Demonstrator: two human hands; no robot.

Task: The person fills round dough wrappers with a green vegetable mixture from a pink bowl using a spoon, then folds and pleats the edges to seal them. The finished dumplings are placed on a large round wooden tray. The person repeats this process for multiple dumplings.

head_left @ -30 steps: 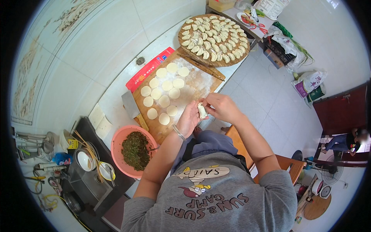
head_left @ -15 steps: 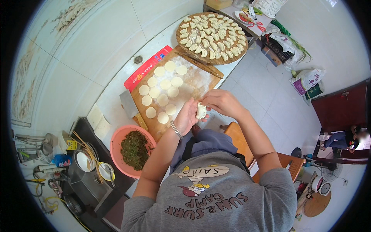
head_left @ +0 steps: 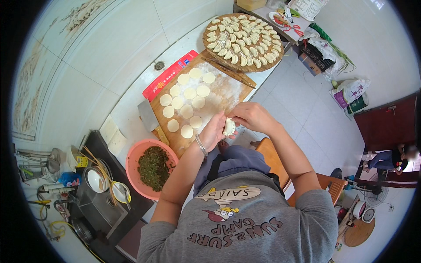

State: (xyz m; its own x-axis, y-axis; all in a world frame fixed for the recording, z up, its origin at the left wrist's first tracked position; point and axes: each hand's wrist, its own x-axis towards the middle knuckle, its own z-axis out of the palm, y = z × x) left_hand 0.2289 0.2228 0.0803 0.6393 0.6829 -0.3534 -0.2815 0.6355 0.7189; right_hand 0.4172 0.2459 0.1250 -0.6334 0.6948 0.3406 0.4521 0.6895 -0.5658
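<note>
At the far left a cluttered dark counter (head_left: 94, 210) carried metal utensils, a small yellow tin (head_left: 81, 161), a white bowl (head_left: 95, 180) and a yellow-rimmed dish (head_left: 119, 191) with chopsticks laid over them. Just to its right sat a pink basin (head_left: 133, 154) of chopped dark-green filling (head_left: 153, 167). Above that, two pale square sheets (head_left: 112, 134) lay on the white worktop (head_left: 131, 109), and a cleaver (head_left: 148, 115) rested against the near corner of a wooden board (head_left: 228, 94). A long flat red box (head_left: 169, 76) with a white-and-blue label near one end lay along the board's far edge. Round dough wrappers (head_left: 188, 105) were spread in rows on the floured board.

The left hand (head_left: 213, 131), a metal bangle on its wrist, was cupped with its fingers curled around a pale dumpling (head_left: 229, 127), just off the board's near edge and above the person's lap. The right hand (head_left: 249, 116) met it from the other side, fingertips pinching the same dumpling, so both hands grasped it together.

Farther right and up, a round woven tray (head_left: 209, 47) was packed with finished dumplings (head_left: 241, 39), and a rolling pin (head_left: 232, 72) lay between tray and board. Beyond it a table held red-handled scissors (head_left: 294, 29) and a printed white bag (head_left: 307, 6). On the tiled floor stood a dark crate (head_left: 313, 55) with green stalks, then a white sack (head_left: 351, 90) printed in red beside a green package (head_left: 358, 105). At the right edge, past a dark red door (head_left: 386, 127), another person (head_left: 390, 158) sat, and a fan (head_left: 372, 193) stood near.
</note>
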